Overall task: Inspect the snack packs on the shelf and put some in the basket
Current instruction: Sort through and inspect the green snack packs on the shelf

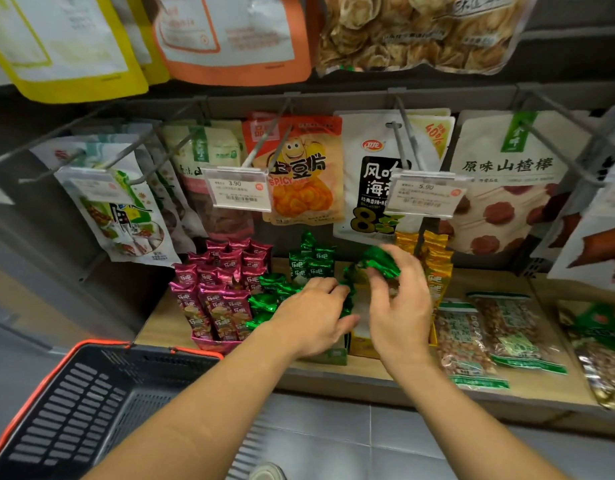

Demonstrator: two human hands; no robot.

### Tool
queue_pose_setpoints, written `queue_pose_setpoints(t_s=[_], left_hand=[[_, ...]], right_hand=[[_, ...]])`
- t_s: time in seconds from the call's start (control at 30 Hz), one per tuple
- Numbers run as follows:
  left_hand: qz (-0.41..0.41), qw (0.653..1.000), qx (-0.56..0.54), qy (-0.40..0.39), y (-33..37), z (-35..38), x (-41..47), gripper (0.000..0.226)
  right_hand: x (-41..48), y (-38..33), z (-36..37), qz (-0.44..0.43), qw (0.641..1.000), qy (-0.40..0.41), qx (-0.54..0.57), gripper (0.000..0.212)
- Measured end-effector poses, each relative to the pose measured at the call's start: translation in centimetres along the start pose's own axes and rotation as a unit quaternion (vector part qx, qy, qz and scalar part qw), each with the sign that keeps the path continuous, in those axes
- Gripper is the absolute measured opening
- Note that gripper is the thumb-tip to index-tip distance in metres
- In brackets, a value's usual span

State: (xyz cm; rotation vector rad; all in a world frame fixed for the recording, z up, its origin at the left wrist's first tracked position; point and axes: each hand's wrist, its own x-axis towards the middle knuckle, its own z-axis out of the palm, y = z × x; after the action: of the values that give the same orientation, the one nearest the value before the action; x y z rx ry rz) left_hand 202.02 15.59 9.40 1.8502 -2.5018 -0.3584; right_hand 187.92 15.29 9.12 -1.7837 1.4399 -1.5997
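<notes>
Small foil snack packs stand in display boxes on the wooden shelf [472, 382]: magenta packs [223, 289] at left, green packs [313, 263] in the middle, gold packs [436, 261] at right. My right hand [398, 306] pinches a green snack pack [377, 263] lifted above the boxes. My left hand [309, 318] reaches into the green packs, fingers curled on another green pack [346, 303]. The black basket with an orange rim [74, 417] sits below left of the shelf; the part of it in view holds nothing.
Bags of nuts [479, 334] lie flat on the shelf to the right. Larger snack bags hang on metal hooks above, with price tags [238, 188] in front. Grey floor tiles lie below the shelf edge.
</notes>
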Motion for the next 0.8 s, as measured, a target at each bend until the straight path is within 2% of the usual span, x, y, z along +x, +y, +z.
queue_pose_setpoints(t_s=[0.07,0.13,0.27,0.33,0.47,0.6,0.73,0.8], left_hand=[[-0.003,1.000,-0.022,0.011,0.1,-0.4,-0.1,0.060],[-0.003,0.999,-0.033,0.025,0.4,-1.1,-0.3,0.056],[-0.007,0.997,-0.045,0.057,2.1,-4.3,-1.8,0.037],[-0.017,0.990,-0.124,0.064,3.2,-6.7,-3.2,0.022],[0.022,0.924,-0.372,0.084,6.3,-11.6,-6.9,0.019],[0.044,0.839,-0.533,0.099,10.6,-12.5,-9.8,0.031],[0.014,0.779,-0.597,0.191,12.9,-10.3,-11.3,0.033],[-0.010,0.765,-0.596,0.241,13.0,-9.5,-11.6,0.031]], right_hand=[[-1.1,-1.8,-2.6,-0.051,0.997,0.051,0.005,0.030],[-1.3,-3.4,-5.2,-0.077,0.995,0.068,0.011,0.030],[-1.6,-6.5,-10.3,-0.038,0.999,-0.001,0.037,0.022],[-1.6,-7.9,-12.7,0.013,0.996,-0.048,0.078,0.018],[-1.2,-9.9,-16.0,0.111,0.966,-0.096,0.213,0.030],[-1.6,-10.2,-16.7,0.175,0.938,-0.120,0.274,0.048],[-2.9,-10.3,-15.9,0.140,0.939,-0.143,0.279,0.028],[-3.6,-10.2,-15.4,0.123,0.945,-0.151,0.264,0.019]])
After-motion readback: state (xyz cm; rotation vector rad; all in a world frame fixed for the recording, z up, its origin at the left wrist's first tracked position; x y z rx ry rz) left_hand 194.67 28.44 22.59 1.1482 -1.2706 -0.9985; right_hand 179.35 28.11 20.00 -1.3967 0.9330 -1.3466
